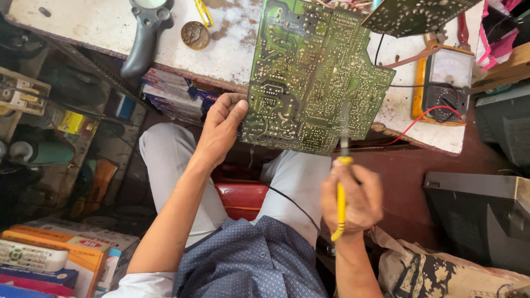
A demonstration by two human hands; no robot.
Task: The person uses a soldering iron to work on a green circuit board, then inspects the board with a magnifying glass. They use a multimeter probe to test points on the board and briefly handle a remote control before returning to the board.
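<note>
The right hand (353, 201) is closed around one yellow soldering iron (341, 204), its tip raised against the underside of the large green board (309, 77). That board overhangs the table's (110, 27) near edge, and the left hand (221, 127) pinches its lower left corner between thumb and fingers. A second, smaller board (414, 14) lies at the far right edge, overlapping the first. One yellow meter (444, 83) sits near the right corner, with one red lead (425, 118) trailing from it. One magnifier (146, 33) and one round tin (195, 35) lie toward the left.
</note>
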